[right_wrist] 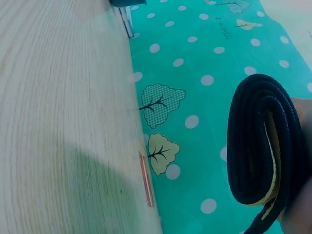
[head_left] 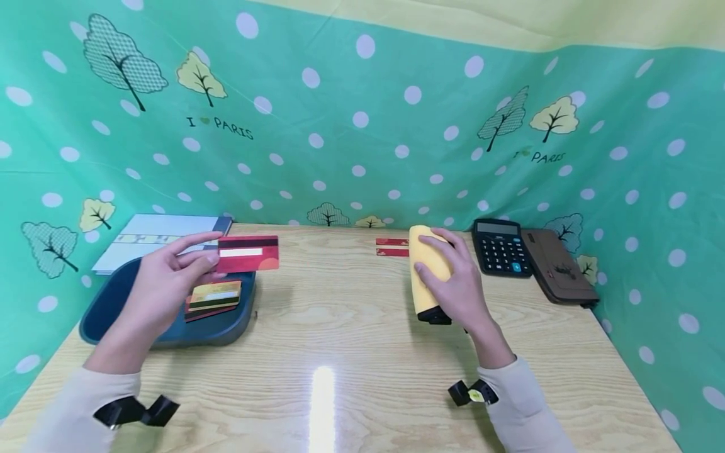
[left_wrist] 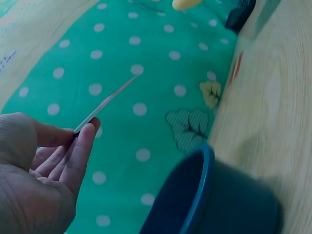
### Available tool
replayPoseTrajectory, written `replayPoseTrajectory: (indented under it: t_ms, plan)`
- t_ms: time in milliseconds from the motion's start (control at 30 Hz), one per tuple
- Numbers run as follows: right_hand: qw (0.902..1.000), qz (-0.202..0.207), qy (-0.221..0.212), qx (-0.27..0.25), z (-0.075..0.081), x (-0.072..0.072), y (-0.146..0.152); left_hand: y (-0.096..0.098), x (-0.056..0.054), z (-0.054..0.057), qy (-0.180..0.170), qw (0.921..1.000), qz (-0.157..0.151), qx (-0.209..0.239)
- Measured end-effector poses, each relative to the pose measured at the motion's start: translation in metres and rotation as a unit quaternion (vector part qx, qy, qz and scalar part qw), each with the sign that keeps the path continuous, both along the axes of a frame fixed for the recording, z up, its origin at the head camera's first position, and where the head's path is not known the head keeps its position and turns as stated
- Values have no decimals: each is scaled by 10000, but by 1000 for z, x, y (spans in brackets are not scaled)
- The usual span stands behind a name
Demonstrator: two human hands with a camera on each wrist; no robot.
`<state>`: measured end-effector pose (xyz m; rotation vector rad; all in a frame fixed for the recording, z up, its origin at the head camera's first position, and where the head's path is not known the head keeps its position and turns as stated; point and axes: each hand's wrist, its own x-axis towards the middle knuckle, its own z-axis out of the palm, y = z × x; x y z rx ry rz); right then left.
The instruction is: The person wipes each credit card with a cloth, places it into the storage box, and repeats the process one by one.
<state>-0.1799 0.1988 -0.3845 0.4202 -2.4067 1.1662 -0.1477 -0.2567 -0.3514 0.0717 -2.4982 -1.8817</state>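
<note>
A red bank card is pinched at its left edge between the thumb and fingers of my left hand. Its dark stripe and white strip face the head camera; the left wrist view shows the card almost edge-on. Below it, a gold card lies over other cards in the dark blue bin. My right hand grips a yellow wallet, held upright above the table. In the right wrist view the folded, dark-edged end of the wallet shows; most of that hand is out of frame.
Two red strips lie at the table's back, left of the wallet. A black calculator and a brown zip pouch sit at the back right. Behind the bin is a pale blue folder. Green dotted cloth encloses the table.
</note>
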Motion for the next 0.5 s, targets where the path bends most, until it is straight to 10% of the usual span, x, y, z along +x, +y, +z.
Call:
replayPoseTrajectory:
  t_ms: [500]
  plan:
    - [10000,33,65,-42,2,0,3,-76,-5,-39,-552,9907,-422,1171]
